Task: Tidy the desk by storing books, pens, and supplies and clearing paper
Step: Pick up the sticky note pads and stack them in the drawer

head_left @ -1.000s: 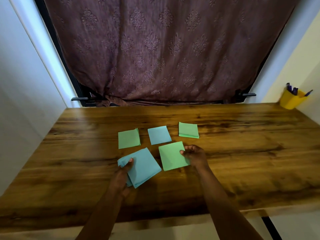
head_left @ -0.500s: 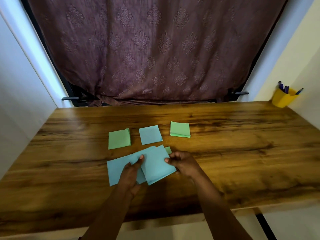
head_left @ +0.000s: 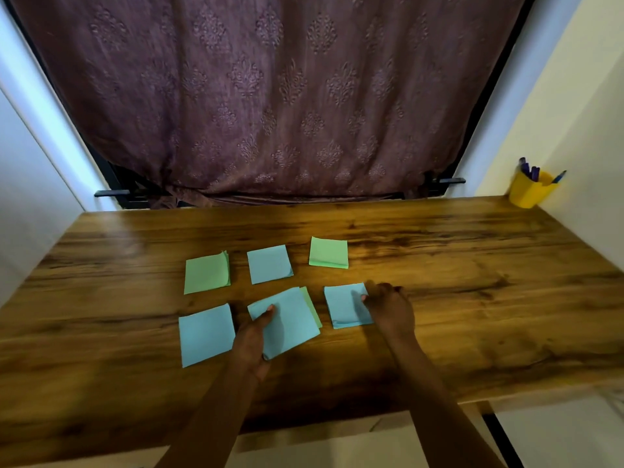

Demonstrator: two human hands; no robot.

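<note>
Wooden bench [head_left: 472,298] before maroon curtain [head_left: 270,96], four blue and three green paper squares, left hand [head_left: 251,336] grip pinching blue-over-green stack [head_left: 287,320] mid-bench, right hand [head_left: 388,307] grip pinching blue square [head_left: 344,307] just right of stack, yellow pen cup [head_left: 530,192] far right.

Patterned brown curtain [head_left: 270,96] behind desk.
</note>
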